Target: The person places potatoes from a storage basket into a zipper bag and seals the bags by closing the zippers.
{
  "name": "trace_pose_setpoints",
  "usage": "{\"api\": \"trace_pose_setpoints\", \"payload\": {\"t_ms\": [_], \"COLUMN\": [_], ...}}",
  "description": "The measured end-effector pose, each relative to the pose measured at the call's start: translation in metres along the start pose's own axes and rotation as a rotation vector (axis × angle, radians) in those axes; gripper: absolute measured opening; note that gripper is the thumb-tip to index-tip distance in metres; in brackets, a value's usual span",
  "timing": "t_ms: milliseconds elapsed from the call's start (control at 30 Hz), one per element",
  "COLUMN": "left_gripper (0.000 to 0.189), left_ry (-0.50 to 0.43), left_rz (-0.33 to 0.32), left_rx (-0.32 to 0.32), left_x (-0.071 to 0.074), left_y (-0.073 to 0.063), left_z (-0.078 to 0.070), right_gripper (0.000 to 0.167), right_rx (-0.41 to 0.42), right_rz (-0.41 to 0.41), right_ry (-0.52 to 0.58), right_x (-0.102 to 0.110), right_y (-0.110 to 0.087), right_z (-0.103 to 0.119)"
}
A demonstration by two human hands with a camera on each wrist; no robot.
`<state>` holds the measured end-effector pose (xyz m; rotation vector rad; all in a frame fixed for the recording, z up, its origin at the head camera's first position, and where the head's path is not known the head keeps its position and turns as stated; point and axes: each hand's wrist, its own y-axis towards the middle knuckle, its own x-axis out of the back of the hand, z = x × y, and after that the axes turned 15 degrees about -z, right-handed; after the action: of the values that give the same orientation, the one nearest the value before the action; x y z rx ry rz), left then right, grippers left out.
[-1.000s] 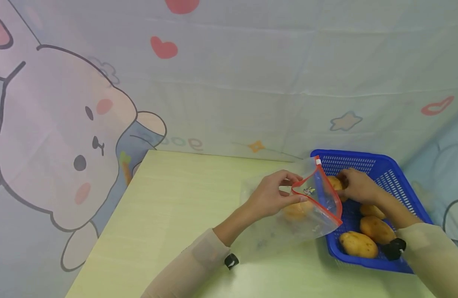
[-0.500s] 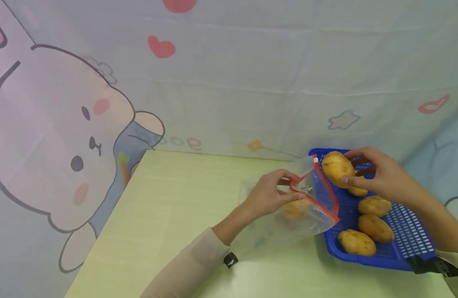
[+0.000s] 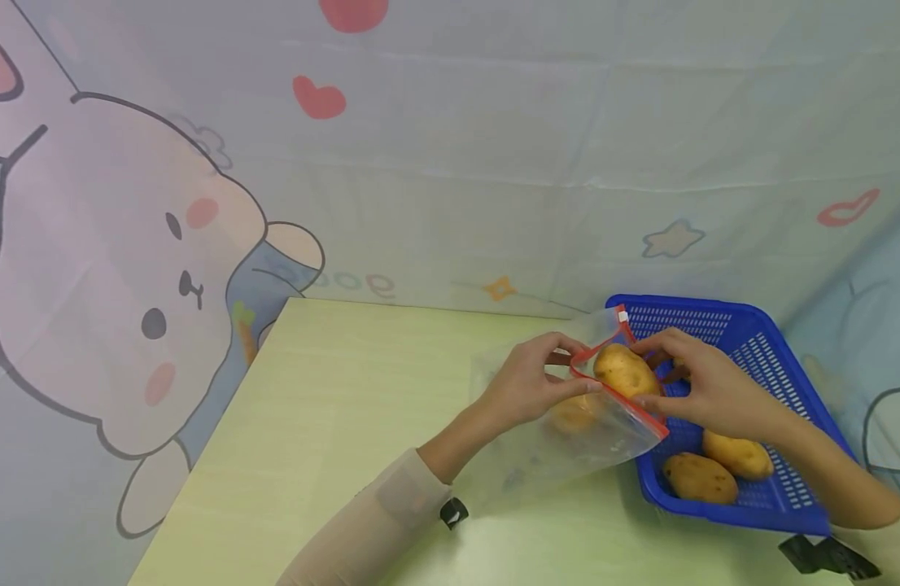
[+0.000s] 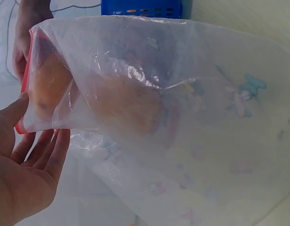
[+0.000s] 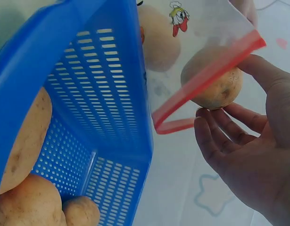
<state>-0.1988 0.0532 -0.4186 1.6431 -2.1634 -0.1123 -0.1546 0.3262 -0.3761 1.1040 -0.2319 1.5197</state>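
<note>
My left hand (image 3: 530, 381) pinches the red zip edge of a clear plastic zip bag (image 3: 611, 443) and keeps its mouth spread. In my right hand (image 3: 706, 382) is a potato (image 3: 626, 372), gripped between thumb and fingers at the bag's mouth. The right wrist view has this potato (image 5: 229, 89) partly behind the red zip strip (image 5: 201, 84), partway inside the opening. Another potato (image 3: 576, 413) lies inside the bag, blurred through the film; it also shows in the left wrist view as a tan shape (image 4: 123, 103).
A blue perforated basket (image 3: 775, 521) stands at the right of the pale yellow table (image 3: 362, 382), against the cloth backdrop (image 3: 457, 146). Several potatoes lie in it, one potato (image 3: 701, 478) at its near left corner. The bag's edge is close beside the basket wall (image 5: 107, 94).
My right hand took a potato out of the basket, lifted it, then brought it left and down into the bag's mouth. The left hand has kept its place on the bag.
</note>
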Motion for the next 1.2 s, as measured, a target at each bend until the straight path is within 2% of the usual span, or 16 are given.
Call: {"api": "trace_pose_setpoints", "payload": {"t_ms": [133, 267, 467, 733, 967, 1067, 1200], "left_gripper": [0.038, 0.038, 0.037, 0.036, 0.040, 0.041, 0.040], "left_ry": [-0.013, -0.041, -0.029, -0.009, 0.020, 0.017, 0.013], "left_rz": [0.006, 0.010, 0.005, 0.023, 0.030, 0.031, 0.030], "left_rx": [0.003, -0.005, 0.007, -0.008, -0.022, -0.020, -0.021], "left_x": [0.000, 0.000, 0.003, 0.006, 0.010, 0.010, 0.009], "left_y": [0.000, 0.002, 0.000, 0.000, 0.000, 0.000, 0.000], "left_z": [0.000, -0.001, -0.002, -0.003, -0.009, -0.010, -0.009], "right_gripper": [0.055, 0.055, 0.049, 0.054, 0.073, 0.080, 0.086], "right_rx": [0.038, 0.023, -0.068, -0.226, -0.397, -0.440, -0.453], "right_rz": [-0.005, -0.024, -0.099, -0.151, -0.079, -0.023, 0.046], "right_ry": [-0.001, -0.019, -0.007, -0.051, -0.126, -0.169, -0.234], "right_x": [-0.003, 0.003, 0.019, 0.031, 0.029, 0.025, 0.016], "right_y": [0.001, 0.003, 0.009, 0.021, 0.026, 0.024, 0.019], "right_z": [0.002, 0.000, -0.017, -0.067, -0.113, -0.133, -0.156]}}
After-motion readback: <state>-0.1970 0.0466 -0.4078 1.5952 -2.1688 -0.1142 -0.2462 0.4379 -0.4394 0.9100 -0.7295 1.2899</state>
